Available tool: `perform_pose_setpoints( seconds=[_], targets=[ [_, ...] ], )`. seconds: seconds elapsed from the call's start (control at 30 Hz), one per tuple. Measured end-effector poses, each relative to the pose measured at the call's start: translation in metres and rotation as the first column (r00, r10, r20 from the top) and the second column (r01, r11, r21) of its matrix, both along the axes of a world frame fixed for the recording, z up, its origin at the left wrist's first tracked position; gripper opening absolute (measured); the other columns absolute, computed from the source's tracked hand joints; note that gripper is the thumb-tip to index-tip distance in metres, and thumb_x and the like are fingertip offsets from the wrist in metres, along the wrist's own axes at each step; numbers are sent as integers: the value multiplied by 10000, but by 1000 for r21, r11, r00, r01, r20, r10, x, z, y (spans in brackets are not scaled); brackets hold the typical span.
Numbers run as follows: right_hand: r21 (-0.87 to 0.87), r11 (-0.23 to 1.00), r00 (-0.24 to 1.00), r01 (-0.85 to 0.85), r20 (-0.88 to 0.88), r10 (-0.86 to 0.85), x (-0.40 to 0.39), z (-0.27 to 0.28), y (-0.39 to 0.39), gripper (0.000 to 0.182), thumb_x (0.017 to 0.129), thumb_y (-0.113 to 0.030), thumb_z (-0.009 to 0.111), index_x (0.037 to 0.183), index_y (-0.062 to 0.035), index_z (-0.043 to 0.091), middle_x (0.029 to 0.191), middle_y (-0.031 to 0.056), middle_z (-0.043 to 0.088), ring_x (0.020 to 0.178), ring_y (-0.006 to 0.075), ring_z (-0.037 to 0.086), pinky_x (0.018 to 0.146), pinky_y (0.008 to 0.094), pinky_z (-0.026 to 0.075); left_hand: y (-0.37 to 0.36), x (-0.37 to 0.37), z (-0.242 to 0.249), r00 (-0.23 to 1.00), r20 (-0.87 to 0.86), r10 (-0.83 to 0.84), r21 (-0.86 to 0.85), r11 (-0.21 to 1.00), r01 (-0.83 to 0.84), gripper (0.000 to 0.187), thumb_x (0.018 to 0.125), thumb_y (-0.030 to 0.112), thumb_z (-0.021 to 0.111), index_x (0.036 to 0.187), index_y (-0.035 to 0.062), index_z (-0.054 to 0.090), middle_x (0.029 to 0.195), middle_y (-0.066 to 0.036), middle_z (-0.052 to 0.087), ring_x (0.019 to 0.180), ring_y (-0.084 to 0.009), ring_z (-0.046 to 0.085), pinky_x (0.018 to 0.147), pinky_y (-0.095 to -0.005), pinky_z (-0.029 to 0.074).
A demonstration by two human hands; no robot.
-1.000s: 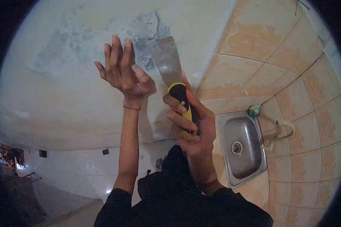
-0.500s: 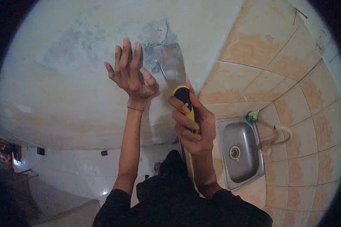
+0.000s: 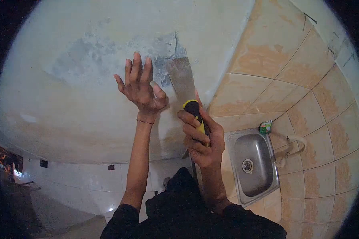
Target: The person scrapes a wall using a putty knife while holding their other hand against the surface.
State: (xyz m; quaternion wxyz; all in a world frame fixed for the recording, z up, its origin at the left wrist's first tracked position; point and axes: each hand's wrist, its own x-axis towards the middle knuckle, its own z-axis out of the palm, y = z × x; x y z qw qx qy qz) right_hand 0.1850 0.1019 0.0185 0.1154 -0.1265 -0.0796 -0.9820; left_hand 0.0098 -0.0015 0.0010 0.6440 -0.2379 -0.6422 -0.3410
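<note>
My right hand (image 3: 205, 137) is wrapped round the black and yellow handle of a scraper (image 3: 182, 77). Its broad metal blade points up the wall, with the edge at the right end of a grey, flaking patch (image 3: 159, 67) where paint has come away. A raised flake of paint stands just above the blade. To the left, my left hand (image 3: 141, 85) has its fingers spread and its palm against the pale wall (image 3: 75, 115), right below the bare patch. It holds nothing.
A steel sink (image 3: 253, 165) lies to the right of my right arm, with a curved faucet (image 3: 297, 145) and a green packet (image 3: 265, 127) at its edge. Orange-patterned tiles (image 3: 263, 51) cover the adjoining wall. White floor tiles (image 3: 83, 175) show below left.
The view has tilted, so the wall and both hands sit lower in the picture. The scraper's blade shows more plainly; the right hand keeps its hold, and the left stays spread.
</note>
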Motion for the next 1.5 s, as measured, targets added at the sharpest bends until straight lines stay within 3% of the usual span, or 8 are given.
perform_pose_setpoints(
  seconds=[0.4,0.5,0.7,0.9,1.2,1.3,1.43,1.5],
  targets=[
    [54,996,997,70,-27,-68,1,-6,-2,415,1084,-200,380,1498,-216,401,901,89,403,534,74,372,292,150,337,-2,2,0,1000,28,9,-21,1000,-9,543,912,300,381,1364,103,608,1459,-114,545,1441,-272,389,1239,-499,30],
    [79,989,992,124,-19,-123,-7,-3,-5,390,1086,-189,361,1468,-152,435,892,82,369,529,75,362,284,149,330,-2,1,-2,999,35,-4,-22,1000,5,545,913,304,376,1365,103,605,1467,-108,539,1443,-269,388,1238,-503,22],
    [133,970,978,205,-1,-207,-4,-21,-5,413,1082,-184,366,1493,-165,407,894,94,378,518,78,369,286,154,345,-2,-2,-3,1000,18,8,-18,1000,-8,552,929,338,339,1359,120,607,1472,-96,535,1444,-262,387,1239,-500,22],
    [185,962,968,198,-193,-162,-22,2,8,431,1077,-201,387,1508,-181,368,883,95,384,514,75,369,288,154,348,-1,2,-1,1000,29,6,-14,1000,-6,568,936,356,309,1362,126,606,1466,-91,541,1440,-260,392,1241,-496,28],
    [235,949,970,212,69,-234,13,-69,2,430,1071,-202,409,1498,-190,360,888,84,394,512,77,373,306,163,350,-1,1,0,999,11,-31,-3,999,32,538,947,341,329,1345,136,628,1456,-76,552,1427,-245,408,1246,-494,42],
    [404,850,930,338,-2,-369,19,-60,5,532,1041,-258,476,1549,-215,324,893,77,464,504,90,402,341,173,364,-3,-1,-4,999,42,-22,-17,1000,23,526,947,331,343,1344,137,628,1454,-72,554,1426,-243,410,1246,-504,42],
    [700,447,751,557,-194,-632,20,-34,4,725,949,-286,614,1578,-170,273,907,89,517,539,93,465,414,206,380,-4,-2,-5,999,41,-23,-31,999,24,531,908,296,376,1350,141,625,1458,-65,552,1422,-242,415,1244,-516,44],
    [755,222,658,617,-339,-673,15,-33,2,668,977,-221,594,1571,-169,294,997,82,540,601,82,503,441,206,405,-5,-4,-7,999,42,-8,-45,999,10,541,884,277,392,1355,145,623,1460,-62,550,1422,-243,415,1244,-522,44]
  ],
)
